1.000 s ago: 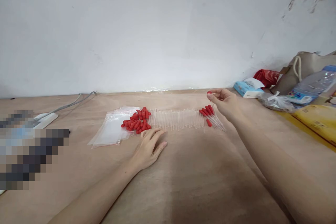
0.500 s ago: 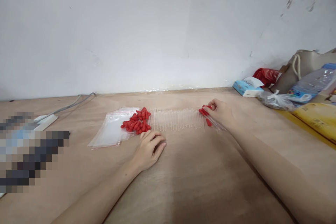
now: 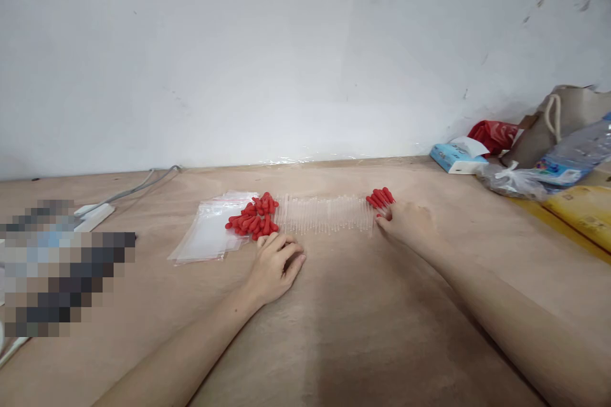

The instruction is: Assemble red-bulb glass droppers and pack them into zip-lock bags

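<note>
My left hand (image 3: 277, 267) rests on the table with loosely bent fingers, the thumb apart and nothing visible in it. Its fingertips lie just below a heap of red rubber bulbs (image 3: 255, 216). To the right of the heap, thin clear dropper tubes (image 3: 324, 213) lie side by side in a row. At the right end of the row are several droppers with red bulbs (image 3: 380, 196), fanned side by side. My right hand (image 3: 405, 222) lies over their tubes, its thumb against another dropper's red bulb low on the left. Most of its fingers are hidden.
Clear zip bags (image 3: 203, 232) lie partly under the red heap. At the right stand a tissue pack (image 3: 458, 158), a tied plastic bag (image 3: 510, 181), a bottle (image 3: 573, 156) and a yellow package (image 3: 582, 213). A power strip (image 3: 95, 216) with a cable is at left, near a blurred-out object.
My right hand has shifted down and right off the red bulbs, which now show fanned out in a row. My left hand stays in place. The view has shifted slightly.
</note>
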`<state>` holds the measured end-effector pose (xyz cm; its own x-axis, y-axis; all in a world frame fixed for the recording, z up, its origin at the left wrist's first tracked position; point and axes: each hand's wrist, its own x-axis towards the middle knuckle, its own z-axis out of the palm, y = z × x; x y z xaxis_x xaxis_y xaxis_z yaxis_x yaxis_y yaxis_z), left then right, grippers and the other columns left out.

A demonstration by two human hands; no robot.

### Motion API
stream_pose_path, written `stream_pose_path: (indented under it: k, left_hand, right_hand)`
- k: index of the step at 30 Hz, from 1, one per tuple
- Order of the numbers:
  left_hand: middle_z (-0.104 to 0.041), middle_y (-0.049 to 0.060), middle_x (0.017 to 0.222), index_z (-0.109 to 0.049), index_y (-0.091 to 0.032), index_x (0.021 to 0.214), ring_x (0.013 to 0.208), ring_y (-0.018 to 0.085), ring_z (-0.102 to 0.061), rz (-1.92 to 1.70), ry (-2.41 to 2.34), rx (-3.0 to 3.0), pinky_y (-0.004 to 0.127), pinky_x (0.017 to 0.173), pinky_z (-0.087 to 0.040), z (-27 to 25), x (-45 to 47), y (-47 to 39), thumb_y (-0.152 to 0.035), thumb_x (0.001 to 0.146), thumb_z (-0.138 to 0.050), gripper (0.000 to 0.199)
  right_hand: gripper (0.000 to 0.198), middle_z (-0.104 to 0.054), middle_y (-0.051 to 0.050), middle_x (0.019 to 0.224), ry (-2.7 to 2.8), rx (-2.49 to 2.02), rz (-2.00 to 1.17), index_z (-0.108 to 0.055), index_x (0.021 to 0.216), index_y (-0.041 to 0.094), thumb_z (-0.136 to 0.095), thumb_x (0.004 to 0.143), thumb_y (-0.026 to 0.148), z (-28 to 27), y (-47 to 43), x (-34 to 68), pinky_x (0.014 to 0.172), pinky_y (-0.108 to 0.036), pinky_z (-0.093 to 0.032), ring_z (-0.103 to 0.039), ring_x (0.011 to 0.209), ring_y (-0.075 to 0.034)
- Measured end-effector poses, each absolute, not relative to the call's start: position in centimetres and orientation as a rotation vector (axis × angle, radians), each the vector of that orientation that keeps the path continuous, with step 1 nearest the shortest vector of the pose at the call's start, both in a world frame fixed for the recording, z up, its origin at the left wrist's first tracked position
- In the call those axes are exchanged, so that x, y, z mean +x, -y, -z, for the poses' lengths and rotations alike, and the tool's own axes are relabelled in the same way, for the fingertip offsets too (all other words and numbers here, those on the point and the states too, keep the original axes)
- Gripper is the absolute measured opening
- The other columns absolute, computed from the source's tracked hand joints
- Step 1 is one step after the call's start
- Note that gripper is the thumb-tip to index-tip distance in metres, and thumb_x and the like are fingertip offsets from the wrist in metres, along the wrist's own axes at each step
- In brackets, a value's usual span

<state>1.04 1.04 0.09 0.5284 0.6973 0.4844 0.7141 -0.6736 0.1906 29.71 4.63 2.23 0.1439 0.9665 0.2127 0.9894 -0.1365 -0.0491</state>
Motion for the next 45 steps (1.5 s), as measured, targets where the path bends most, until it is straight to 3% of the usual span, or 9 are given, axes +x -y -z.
stream_pose_path:
  k: [6,14,19,24,29,35,45]
  left_hand:
    - [-0.058,0.006,0.087,-0.06,-0.019,0.077,0.083,0.023,-0.047,0.875,1.436,-2.321,0.039,0.071,-0.028,-0.7,0.6,-3.1,-0.029,0.078,-0.052,0.013]
    - [-0.054,0.014,0.097,-0.064,-0.017,0.067,0.091,0.032,-0.042,0.67,1.595,-2.005,0.046,0.075,-0.029,-1.5,1.9,-9.5,-0.031,0.069,-0.056,0.016]
    - [-0.053,0.017,0.094,-0.067,-0.013,0.066,0.093,0.035,-0.041,0.509,1.707,-1.954,0.049,0.08,-0.027,-1.4,3.2,-10.7,-0.032,0.069,-0.055,0.022]
    - [-0.052,0.02,0.094,-0.067,-0.007,0.074,0.095,0.036,-0.041,0.407,1.9,-1.926,0.05,0.081,-0.026,-1.7,4.3,-10.9,-0.026,0.071,-0.053,0.024]
    - [-0.051,0.017,0.104,-0.06,-0.01,0.083,0.097,0.031,-0.041,0.551,1.758,-2.088,0.042,0.076,-0.032,-2.4,4.3,-8.2,-0.027,0.081,-0.045,0.023]
    - [-0.055,0.002,0.074,-0.047,-0.016,0.078,0.069,0.015,-0.048,0.836,1.191,-2.678,0.031,0.07,-0.033,-0.9,1.6,-2.7,-0.021,0.089,-0.038,0.015]
    - [-0.064,0.0,0.08,-0.052,-0.018,0.092,0.065,0.013,-0.05,1.017,0.942,-2.637,0.031,0.073,-0.034,0.7,0.6,-2.3,-0.014,0.086,-0.045,0.01]
  right_hand:
    - [0.024,-0.058,-0.005,0.052,1.817,-2.044,0.061,-0.055,0.051,0.02,-0.049,0.071,0.032,-2.6,-4.6,29.6,0.05,-0.029,-0.033,-0.055,0.053,-0.019]
    - [0.019,-0.063,-0.003,0.068,1.99,-1.252,0.145,-0.057,0.072,0.02,-0.047,0.082,0.032,0.6,-2.9,25.0,0.072,-0.034,-0.037,-0.056,0.065,-0.017]
    - [0.015,-0.062,-0.003,0.069,2.124,-1.103,0.173,-0.056,0.076,0.018,-0.047,0.084,0.027,1.2,-2.4,23.9,0.07,-0.033,-0.036,-0.054,0.067,-0.017]
    - [0.017,-0.061,-0.007,0.079,2.084,-1.095,0.183,-0.056,0.094,0.015,-0.044,0.085,0.024,1.1,-2.7,24.2,0.067,-0.033,-0.038,-0.054,0.075,-0.019]
    - [0.018,-0.057,-0.006,0.084,2.004,-1.014,-0.025,-0.056,0.097,0.019,-0.043,0.085,0.022,1.2,-2.6,24.1,0.067,-0.03,-0.044,-0.054,0.076,-0.016]
    - [0.013,-0.058,-0.004,0.084,1.956,-0.971,-0.315,-0.054,0.093,0.02,-0.046,0.083,0.02,0.9,-2.0,23.6,0.068,-0.027,-0.046,-0.055,0.078,-0.014]
    - [0.009,-0.058,-0.003,0.079,2.043,-0.91,-0.402,-0.055,0.087,0.019,-0.049,0.082,0.019,0.5,-0.9,22.9,0.067,-0.027,-0.044,-0.054,0.074,-0.013]
